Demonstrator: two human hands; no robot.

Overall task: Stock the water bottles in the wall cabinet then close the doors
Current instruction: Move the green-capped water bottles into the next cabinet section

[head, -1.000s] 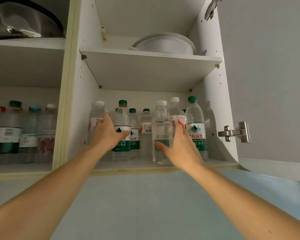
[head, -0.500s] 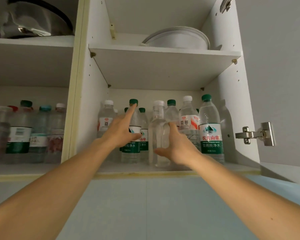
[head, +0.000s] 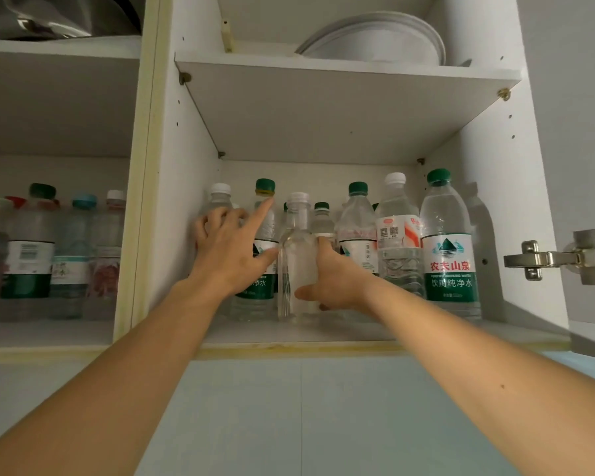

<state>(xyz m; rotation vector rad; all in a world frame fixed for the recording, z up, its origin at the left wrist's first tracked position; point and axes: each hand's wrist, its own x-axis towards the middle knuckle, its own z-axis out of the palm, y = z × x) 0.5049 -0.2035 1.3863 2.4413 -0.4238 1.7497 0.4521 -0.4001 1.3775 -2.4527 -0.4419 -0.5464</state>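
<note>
Two hands among crowded bottles: right hand grips clear bottle; left hand open.

White cabinet shelf; clear unlabelled bottle with white cap; rightmost bottle with green cap, white-and-green label, red characters; white plates.

Dark metal vessel on upper left shelf: cut off by top edge. Clear plastic bottles in left compartment: blurred, labels unreadable. Grey cabinet door: cut off at right edge. Rear-row green-capped bottle: largely hidden behind front bottles.
</note>
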